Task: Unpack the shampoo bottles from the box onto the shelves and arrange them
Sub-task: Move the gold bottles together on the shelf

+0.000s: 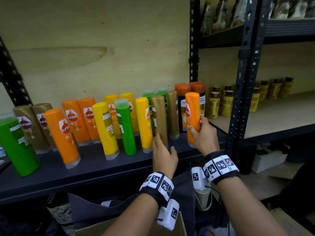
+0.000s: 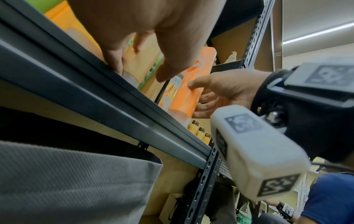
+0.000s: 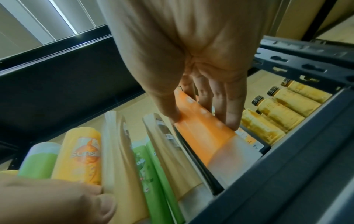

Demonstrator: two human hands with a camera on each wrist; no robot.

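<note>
Several green, orange, yellow and gold shampoo bottles stand cap-down on the dark shelf (image 1: 85,167). My right hand (image 1: 196,124) grips an orange bottle (image 1: 192,106) at the row's right end, thumb on its left side and fingers behind it; the bottle stands on the shelf. The right wrist view shows the same hold (image 3: 203,121) on the orange bottle (image 3: 206,136). My left hand (image 1: 165,141) reaches to the foot of a gold bottle (image 1: 159,120), fingers straight against its left side and thumb spread apart to the right. The bottle's foot is hidden behind the hand.
Two black-bodied bottles with orange caps (image 1: 183,103) stand right behind the orange one. A black upright post (image 1: 242,99) bounds the shelf on the right, with small amber bottles (image 1: 219,103) beyond. A cardboard box (image 1: 133,230) sits below my forearms.
</note>
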